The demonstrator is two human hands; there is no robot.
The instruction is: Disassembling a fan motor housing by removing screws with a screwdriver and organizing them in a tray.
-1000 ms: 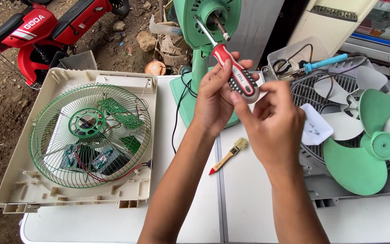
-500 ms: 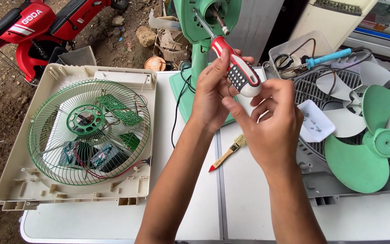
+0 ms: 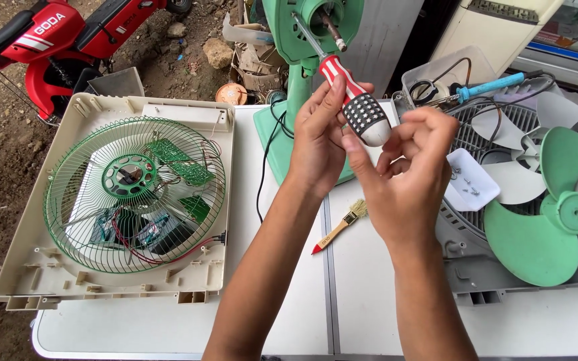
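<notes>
Both hands edged up toward the green fan motor [image 3: 316, 27], the left hand [image 3: 319, 137] clamped on the red screwdriver [image 3: 352, 100] while the right hand [image 3: 403, 174] pinched its butt. Below the motor lay a paintbrush [image 3: 339, 226]; left, a wire fan guard [image 3: 135, 194]; right, green blades [image 3: 556, 214].

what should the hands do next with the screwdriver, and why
Probably steady the screwdriver and turn it. Its tip already points at the green fan motor, the left hand holds the handle, and the right hand pinches its end.
</notes>
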